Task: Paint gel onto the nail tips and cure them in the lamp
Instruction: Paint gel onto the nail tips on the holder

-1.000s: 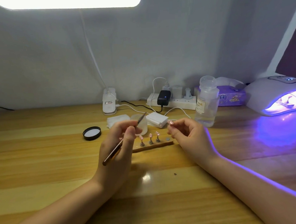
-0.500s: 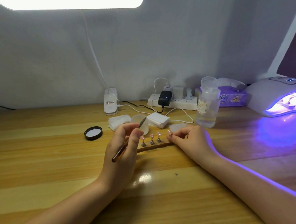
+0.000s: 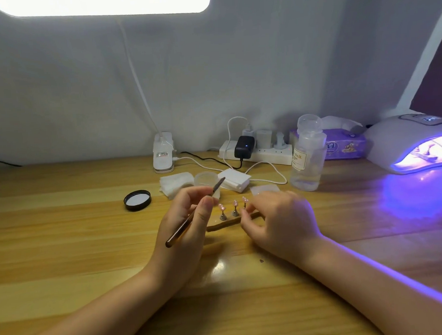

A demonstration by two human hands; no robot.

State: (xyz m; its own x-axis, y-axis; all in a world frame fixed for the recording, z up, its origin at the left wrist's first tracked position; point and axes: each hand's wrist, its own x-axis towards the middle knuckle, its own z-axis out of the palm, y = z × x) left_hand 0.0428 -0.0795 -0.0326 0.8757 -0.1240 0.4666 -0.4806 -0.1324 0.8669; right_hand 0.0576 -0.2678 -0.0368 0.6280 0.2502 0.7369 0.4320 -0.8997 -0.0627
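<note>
— Left hand first: what's it got?

— It pinches a thin brown-handled gel brush between thumb and fingers, bristle end tilted up and away, just in front of a small clear plastic cup.

— And the right hand?

— Blurred, palm down, fingers curled at the right end of a narrow wooden strip; I can't tell whether it grips anything. Three pink nail tips on little metal stands sit on that strip, between the two hands.

— Where's the lamp?

— Far right on the yellow wooden table: a white domed curing lamp, glowing violet inside.

— Any writing?

— A clear liquid bottle beside the purple tissue pack reads "NAIL"; the smaller print is illegible. A black round lid lies left of the white cotton pads.
</note>
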